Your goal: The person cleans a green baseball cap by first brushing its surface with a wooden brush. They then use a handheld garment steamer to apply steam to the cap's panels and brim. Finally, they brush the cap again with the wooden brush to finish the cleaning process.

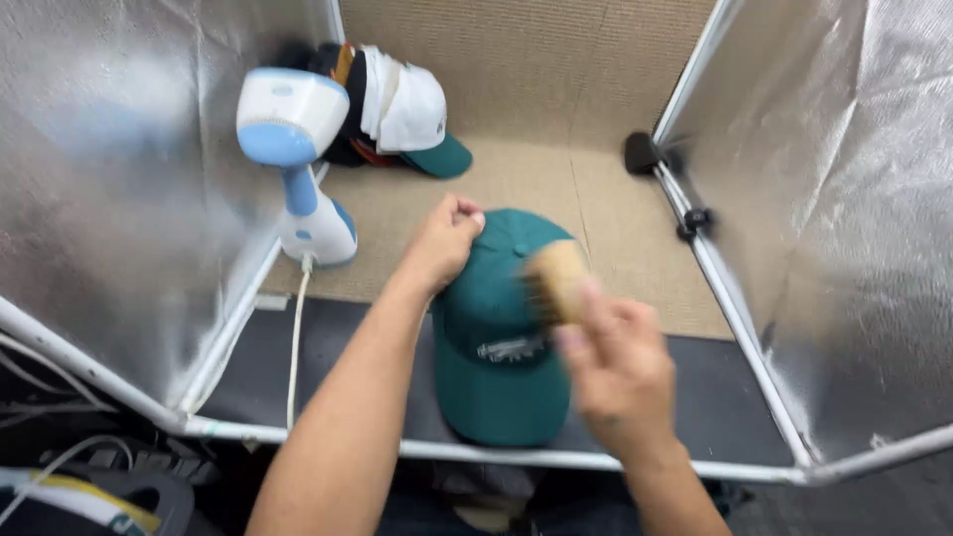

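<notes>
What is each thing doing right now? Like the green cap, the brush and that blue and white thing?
Green cap: lying flat, brim toward the person, pinned at the crown.
Left hand: closed on the cap's crown.
Right hand: gripping the brush, blurred.
Wooden brush: held against the cap.
Garment steamer: standing upright, cord attached.
Stack of caps: piled in the corner.

No packages, signs or screens in view. Only label-like mark: small pale printed patch on front panel of green cap (496,337) (blurred, details unreadable), centre frame.
</notes>
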